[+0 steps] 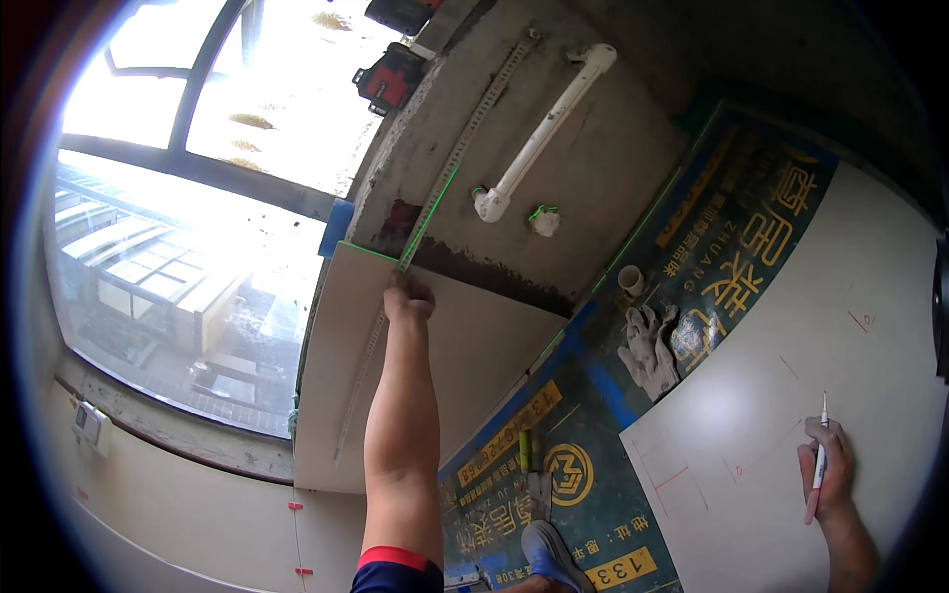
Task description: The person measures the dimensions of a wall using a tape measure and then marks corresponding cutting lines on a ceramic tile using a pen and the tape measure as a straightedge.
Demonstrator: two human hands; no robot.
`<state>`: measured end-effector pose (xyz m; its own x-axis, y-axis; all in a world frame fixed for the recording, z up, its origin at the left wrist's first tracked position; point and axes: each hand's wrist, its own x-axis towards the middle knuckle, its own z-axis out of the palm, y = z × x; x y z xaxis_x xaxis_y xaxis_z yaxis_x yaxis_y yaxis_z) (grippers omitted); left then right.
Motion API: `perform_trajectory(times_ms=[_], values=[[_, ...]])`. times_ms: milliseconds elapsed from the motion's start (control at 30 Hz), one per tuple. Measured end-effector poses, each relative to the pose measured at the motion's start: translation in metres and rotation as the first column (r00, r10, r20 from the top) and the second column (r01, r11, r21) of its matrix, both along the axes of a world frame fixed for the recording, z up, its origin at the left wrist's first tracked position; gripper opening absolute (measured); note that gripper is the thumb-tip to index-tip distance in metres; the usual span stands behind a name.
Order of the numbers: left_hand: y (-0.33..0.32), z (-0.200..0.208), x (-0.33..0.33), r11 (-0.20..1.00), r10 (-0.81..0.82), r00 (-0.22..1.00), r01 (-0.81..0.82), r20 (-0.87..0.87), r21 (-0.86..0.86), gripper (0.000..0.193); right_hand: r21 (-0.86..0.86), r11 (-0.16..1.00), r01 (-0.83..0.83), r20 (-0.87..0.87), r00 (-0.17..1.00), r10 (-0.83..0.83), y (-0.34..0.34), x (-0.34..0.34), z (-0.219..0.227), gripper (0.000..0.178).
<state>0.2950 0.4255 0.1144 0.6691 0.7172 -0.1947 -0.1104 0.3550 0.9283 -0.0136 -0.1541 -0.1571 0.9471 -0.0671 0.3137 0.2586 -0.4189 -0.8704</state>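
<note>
My left arm reaches out to the wall, and my left hand (409, 298) is closed around a long white measuring strip (473, 128) with graduations. It grips the strip at the upper edge of a pale wall tile (465, 326). Above my hand the strip slants over bare grey wall; below, it continues down the tile. My right hand (835, 465), at the far right, holds a white and red marker pen (819, 474), thin tip pointing up. Under it lies a large pale tile (751, 524) with several red pen marks.
A white pipe (544, 133) and a round stub (544, 219) stick out of the wall. Red-black laser level (390, 79) sits on the window ledge. Gloves (649, 351), a pipe piece (631, 280) and a green-handled trowel (534, 465) lie on green floor sheeting (603, 435) near a shoe (552, 553).
</note>
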Motion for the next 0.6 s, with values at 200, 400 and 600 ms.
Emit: perform_trajectory(times_ms=[200,400,600], values=[[-0.019,-0.013,0.020,0.997,-0.011,0.999,0.015,0.044,-0.082,0.023,-0.027,0.998,0.061,-0.016,0.998,-0.062,-0.004,-0.006,0.003,0.027],[0.082,-0.006,-0.015,0.954,-0.165,0.973,0.199,0.161,-0.224,0.035,-0.065,0.996,-0.062,-0.042,0.997,0.059,0.003,0.012,0.002,0.036],[-0.015,-0.090,-0.145,0.913,-0.302,0.936,0.339,0.182,-0.229,0.021,0.021,0.999,0.035,0.020,0.999,-0.035,-0.038,-0.007,0.026,0.024]])
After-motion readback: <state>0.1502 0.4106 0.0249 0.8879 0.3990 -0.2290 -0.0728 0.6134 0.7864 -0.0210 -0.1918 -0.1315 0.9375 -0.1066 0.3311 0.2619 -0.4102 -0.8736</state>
